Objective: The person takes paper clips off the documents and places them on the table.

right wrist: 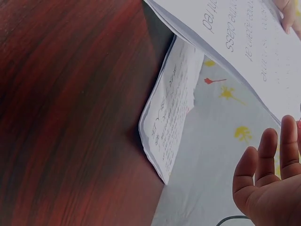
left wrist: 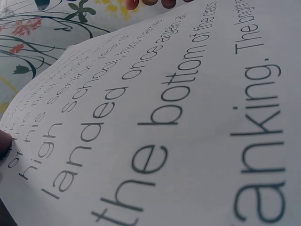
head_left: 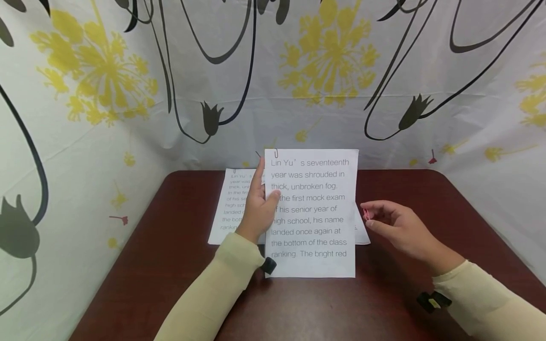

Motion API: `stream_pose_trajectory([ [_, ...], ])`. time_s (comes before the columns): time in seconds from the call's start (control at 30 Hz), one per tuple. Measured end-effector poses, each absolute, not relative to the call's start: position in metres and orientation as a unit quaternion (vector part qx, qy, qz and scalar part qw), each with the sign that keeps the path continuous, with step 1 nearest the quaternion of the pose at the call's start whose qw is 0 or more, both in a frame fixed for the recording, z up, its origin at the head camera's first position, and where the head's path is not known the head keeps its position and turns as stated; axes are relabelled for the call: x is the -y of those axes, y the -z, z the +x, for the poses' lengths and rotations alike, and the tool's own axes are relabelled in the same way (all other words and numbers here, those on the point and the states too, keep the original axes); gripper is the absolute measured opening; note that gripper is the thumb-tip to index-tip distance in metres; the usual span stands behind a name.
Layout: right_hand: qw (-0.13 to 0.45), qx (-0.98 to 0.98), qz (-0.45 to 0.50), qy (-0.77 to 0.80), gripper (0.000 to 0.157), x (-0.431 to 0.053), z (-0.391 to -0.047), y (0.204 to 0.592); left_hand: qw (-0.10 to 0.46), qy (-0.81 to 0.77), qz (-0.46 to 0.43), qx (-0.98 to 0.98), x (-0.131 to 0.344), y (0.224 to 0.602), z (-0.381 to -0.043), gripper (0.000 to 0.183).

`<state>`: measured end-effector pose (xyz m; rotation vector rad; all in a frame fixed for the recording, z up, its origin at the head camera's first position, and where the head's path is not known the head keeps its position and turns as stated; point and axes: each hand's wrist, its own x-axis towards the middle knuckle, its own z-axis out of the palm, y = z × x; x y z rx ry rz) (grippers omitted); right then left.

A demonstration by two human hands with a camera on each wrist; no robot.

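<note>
My left hand [head_left: 258, 213] holds a small stack of printed sheets [head_left: 313, 265] upright, thumb across the front at the left edge. A thin paper clip [head_left: 276, 153] sits on the stack's top edge, near the left corner. To the right of the sheets, my right hand [head_left: 403, 229] pinches a pink paper clip [head_left: 366, 214] between thumb and fingertips. In the right wrist view, several fingers [right wrist: 267, 155] of that hand are spread below the sheets' edge. The left wrist view is mostly filled by the front page [left wrist: 197, 155], with the left thumb at its edge.
Behind the held sheets, more printed papers [head_left: 222, 210] lie on the dark red-brown table [head_left: 179, 284], partly covered; a paper clip [head_left: 234, 171] shows at their top edge. A white cloth [head_left: 264, 118] with yellow and grey plant prints hangs around the table's back and sides.
</note>
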<state>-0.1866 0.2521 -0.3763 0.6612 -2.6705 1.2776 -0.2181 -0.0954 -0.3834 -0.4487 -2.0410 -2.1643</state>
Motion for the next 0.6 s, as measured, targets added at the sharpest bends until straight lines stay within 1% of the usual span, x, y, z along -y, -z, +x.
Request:
stream_pose_trajectory([
  [0.33,0.052,0.876,0.218,-0.427,0.032,-0.257,-0.184,0.379,0.059,0.717,-0.133,0.681,0.095,0.370,-0.209,0.090],
  [0.6,0.043,0.879,0.207,-0.428,0.032,-0.260,-0.180,0.382,0.061,0.720,-0.136,0.678,0.094,0.369,-0.208,0.091],
])
